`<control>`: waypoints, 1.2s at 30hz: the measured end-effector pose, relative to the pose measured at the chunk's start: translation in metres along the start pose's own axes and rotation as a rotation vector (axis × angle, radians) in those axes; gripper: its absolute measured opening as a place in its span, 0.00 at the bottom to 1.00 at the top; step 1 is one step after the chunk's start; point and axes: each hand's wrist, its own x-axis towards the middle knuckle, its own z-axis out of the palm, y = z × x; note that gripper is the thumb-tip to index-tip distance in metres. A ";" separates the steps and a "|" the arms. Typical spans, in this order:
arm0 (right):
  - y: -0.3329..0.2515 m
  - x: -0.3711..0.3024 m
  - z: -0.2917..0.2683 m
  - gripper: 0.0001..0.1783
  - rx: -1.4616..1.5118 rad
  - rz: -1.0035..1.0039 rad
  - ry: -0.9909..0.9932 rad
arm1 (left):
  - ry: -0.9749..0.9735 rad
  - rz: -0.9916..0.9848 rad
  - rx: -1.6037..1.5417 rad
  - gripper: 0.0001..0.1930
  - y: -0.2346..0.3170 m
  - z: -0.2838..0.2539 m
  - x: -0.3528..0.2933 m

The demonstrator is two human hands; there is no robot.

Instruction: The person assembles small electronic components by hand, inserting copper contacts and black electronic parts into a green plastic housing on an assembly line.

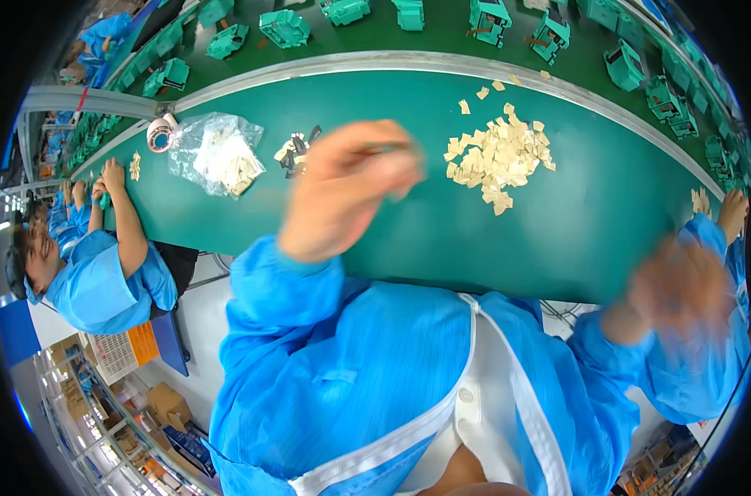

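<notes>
My left hand (350, 190) is raised over the green tabletop (375, 248), left of a heap of small cream-coloured pieces (499, 157). Its fingers are curled together and a little blurred; whatever lies between them is hidden. Far to the right, past the table's near edge, my right hand (681, 285) is smeared by motion, so its fingers cannot be made out. Just beyond my left hand lies a small cluster of black and cream bits (293, 153), partly covered by it. A clear plastic bag (218, 153) with cream-coloured pieces inside rests farther left.
A roll of tape (160, 135) stands by the bag. Beyond the metal rail (375, 62), several turquoise plastic housings (284, 29) sit on a green conveyor. A co-worker in blue (102, 264) works at the left; another person's sleeve (706, 236) is close at the right.
</notes>
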 end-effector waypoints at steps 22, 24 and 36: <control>0.079 0.059 0.035 0.08 0.168 0.123 0.084 | -0.093 0.495 1.108 0.15 -0.088 -0.015 0.050; 0.083 0.059 0.031 0.14 0.177 0.009 0.058 | -0.096 0.471 1.097 0.15 -0.088 -0.015 0.048; 0.069 0.068 0.030 0.14 -0.740 -0.518 0.131 | -0.089 0.476 1.119 0.09 -0.084 -0.013 0.051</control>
